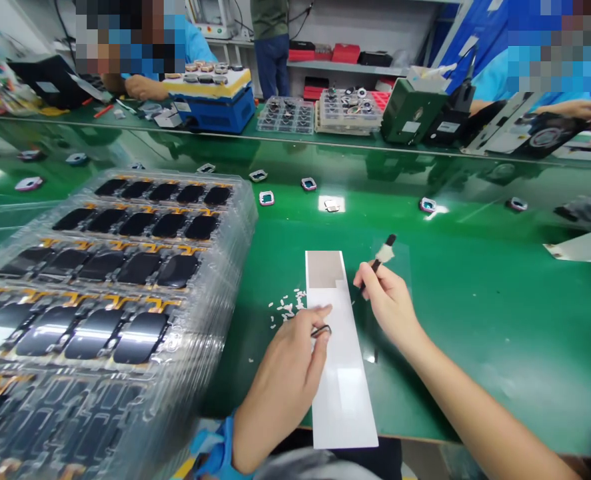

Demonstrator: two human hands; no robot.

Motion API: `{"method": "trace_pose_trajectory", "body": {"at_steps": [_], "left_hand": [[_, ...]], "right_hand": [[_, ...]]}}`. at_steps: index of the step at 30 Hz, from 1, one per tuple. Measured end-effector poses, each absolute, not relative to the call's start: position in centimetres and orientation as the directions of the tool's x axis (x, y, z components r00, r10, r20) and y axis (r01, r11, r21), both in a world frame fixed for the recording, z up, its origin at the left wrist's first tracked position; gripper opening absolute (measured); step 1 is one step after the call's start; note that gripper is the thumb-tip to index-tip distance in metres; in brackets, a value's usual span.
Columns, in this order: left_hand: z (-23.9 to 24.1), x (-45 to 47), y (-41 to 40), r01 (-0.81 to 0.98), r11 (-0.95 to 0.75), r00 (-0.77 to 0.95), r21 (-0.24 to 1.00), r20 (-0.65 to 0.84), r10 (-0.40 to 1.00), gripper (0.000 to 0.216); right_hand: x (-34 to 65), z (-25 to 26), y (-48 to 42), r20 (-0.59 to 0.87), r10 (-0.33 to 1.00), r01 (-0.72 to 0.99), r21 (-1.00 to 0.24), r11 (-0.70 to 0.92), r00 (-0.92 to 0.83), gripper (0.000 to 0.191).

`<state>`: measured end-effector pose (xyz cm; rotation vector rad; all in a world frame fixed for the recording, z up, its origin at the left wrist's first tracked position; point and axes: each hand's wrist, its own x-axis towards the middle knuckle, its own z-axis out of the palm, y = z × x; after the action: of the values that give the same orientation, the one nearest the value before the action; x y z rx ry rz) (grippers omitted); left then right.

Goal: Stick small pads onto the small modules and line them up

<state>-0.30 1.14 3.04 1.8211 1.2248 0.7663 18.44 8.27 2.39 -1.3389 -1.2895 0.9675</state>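
Observation:
My left hand (288,373) pinches a small dark ring-shaped part (322,331) over a long white strip (342,387) lying on the green belt. My right hand (388,300) grips a small black-handled brush (384,252) with pale bristles, its tip raised just right of the strip's grey upper end (324,268). A scatter of tiny white bits (286,308) lies left of the strip.
A tall stack of clear trays (115,280) with dark curved screens fills the left. Small square parts (266,198) dot the green conveyor (475,320). Beyond it stand a blue box (212,110), part trays (350,110) and other people at work.

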Motion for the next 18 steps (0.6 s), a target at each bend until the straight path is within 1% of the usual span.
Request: {"method": "trace_pose_trajectory", "body": {"at_steps": [3, 5, 8, 12, 16, 18], "left_hand": [[3.3, 1.0, 1.9, 0.605, -0.369, 0.457, 0.706, 0.071, 0.887, 0.013], [3.1, 1.7, 2.5, 0.661, -0.420, 0.491, 0.622, 0.064, 0.869, 0.016], [2.6, 2.2, 3.2, 0.707, -0.451, 0.505, 0.545, 0.058, 0.861, 0.024], [1.9, 2.2, 3.5, 0.718, -0.456, 0.511, 0.526, 0.045, 0.858, 0.033], [1.8, 2.2, 3.5, 0.712, -0.424, 0.487, 0.559, 0.042, 0.872, 0.027], [1.9, 2.3, 3.5, 0.685, -0.395, 0.458, 0.612, 0.061, 0.887, 0.023]], "right_hand": [[19.2, 1.1, 8.6, 0.071, 0.985, 0.142, -0.989, 0.048, 0.160, 0.043], [19.3, 0.5, 8.9, 0.065, 0.981, 0.104, -0.993, 0.047, 0.181, 0.043], [19.2, -0.3, 9.2, 0.044, 0.983, 0.051, -0.998, 0.035, 0.176, 0.046], [18.8, -0.9, 9.5, 0.019, 0.986, -0.006, -1.000, 0.020, 0.164, 0.043], [18.7, -0.1, 9.4, -0.016, 0.989, -0.078, -0.997, -0.004, 0.144, 0.040], [18.9, 1.2, 8.9, -0.033, 0.991, -0.114, -0.993, -0.018, 0.128, 0.037]]}}
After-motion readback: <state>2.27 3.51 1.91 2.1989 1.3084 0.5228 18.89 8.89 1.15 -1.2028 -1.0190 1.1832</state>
